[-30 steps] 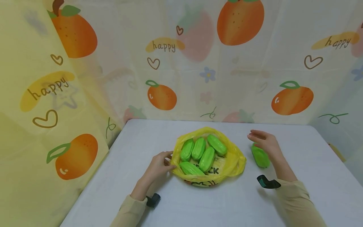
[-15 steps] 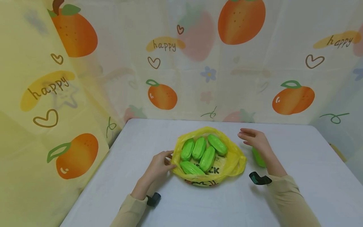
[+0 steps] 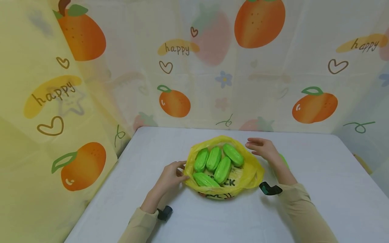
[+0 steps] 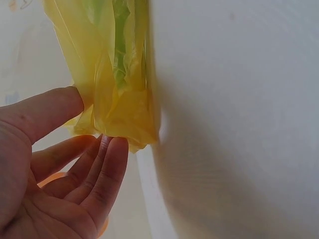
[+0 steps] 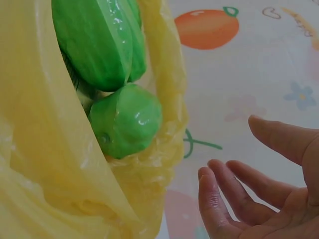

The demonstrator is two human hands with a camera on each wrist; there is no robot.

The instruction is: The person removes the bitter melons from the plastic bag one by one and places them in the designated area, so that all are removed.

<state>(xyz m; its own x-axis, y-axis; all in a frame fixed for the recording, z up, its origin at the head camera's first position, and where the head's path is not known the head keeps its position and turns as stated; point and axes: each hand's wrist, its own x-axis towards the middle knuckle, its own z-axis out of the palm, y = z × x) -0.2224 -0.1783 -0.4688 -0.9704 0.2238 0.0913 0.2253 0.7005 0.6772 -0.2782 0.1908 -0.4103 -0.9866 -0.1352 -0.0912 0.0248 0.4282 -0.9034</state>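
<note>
A yellow plastic bag (image 3: 253, 168) lies with its mouth open on the white table. Inside it are several short, ridged green vegetables (image 3: 223, 169), shaped like stubby cucumbers. My left hand (image 3: 169, 175) is at the bag's left rim, thumb and fingers on either side of the gathered plastic (image 4: 117, 112). My right hand (image 3: 262, 148) hovers by the bag's far right rim, fingers loosely bent with nothing between them. In the right wrist view, a gap shows between the fingertips (image 5: 204, 174) and the bag. Another green vegetable (image 3: 284, 161) is mostly hidden behind the right forearm.
The white tabletop (image 3: 225, 222) extends around the bag on all sides. Behind it hangs a fruit-printed cloth (image 3: 206, 98), with a yellowish one (image 3: 18, 152) along the left. Black wrist cameras (image 3: 269, 189) are worn on both arms.
My right hand has moved left, from over the loose green vegetable to the bag's right rim, and its forearm now covers most of that vegetable. The left hand and bag stay put.
</note>
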